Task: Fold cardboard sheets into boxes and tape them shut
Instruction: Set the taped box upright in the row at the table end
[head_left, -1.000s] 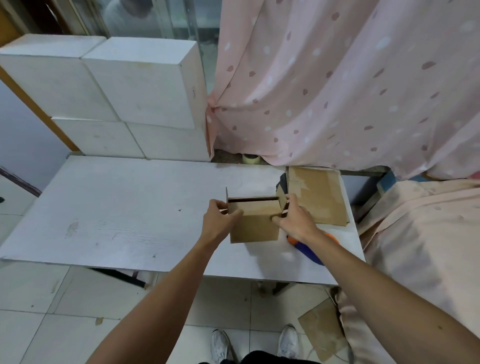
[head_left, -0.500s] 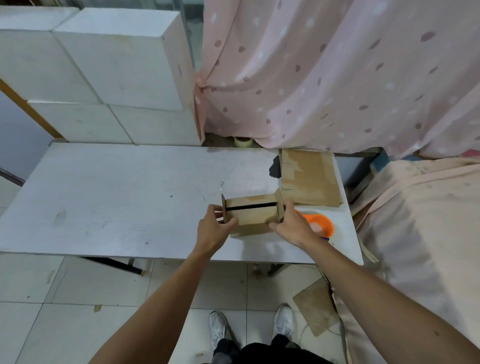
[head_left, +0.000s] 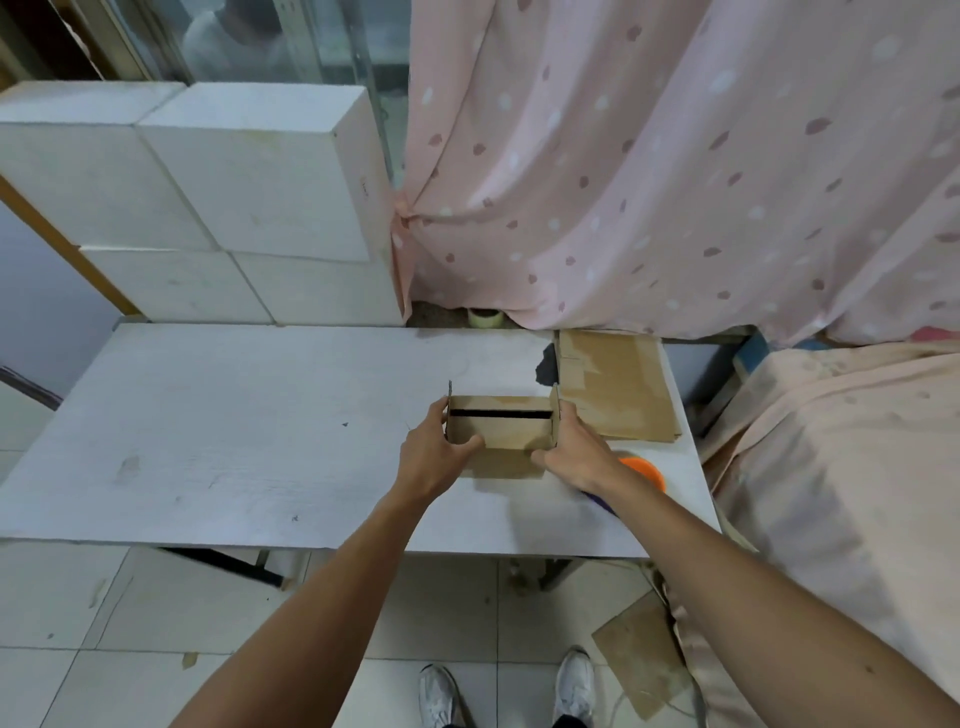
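box (head_left: 501, 434) stands on the surface (head_left: 234, 415) toward its right end, long axis left-right | left hand (head_left: 431, 457) clasps its left end, thumb on near face | right hand (head_left: 579, 452) clasps its right end | top seam gapes, untaped | orange tape dispenser (head_left: 644, 470) just beside right hand, likely that hand's reach

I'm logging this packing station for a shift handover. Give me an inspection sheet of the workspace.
Surface: white table, scuffed.
Job's things: half-folded cardboard box on the table; flat cardboard sheets at far right; orange tape dispenser by the right wrist; tape roll at back edge.
Clutter: cardboard scrap on the floor.
Hands: left hand grips the box's left end, right hand its right end.
Cables: maybe a thin cord on the floor; unclear.
Surroundings: white blocks stacked behind, pink dotted curtain.
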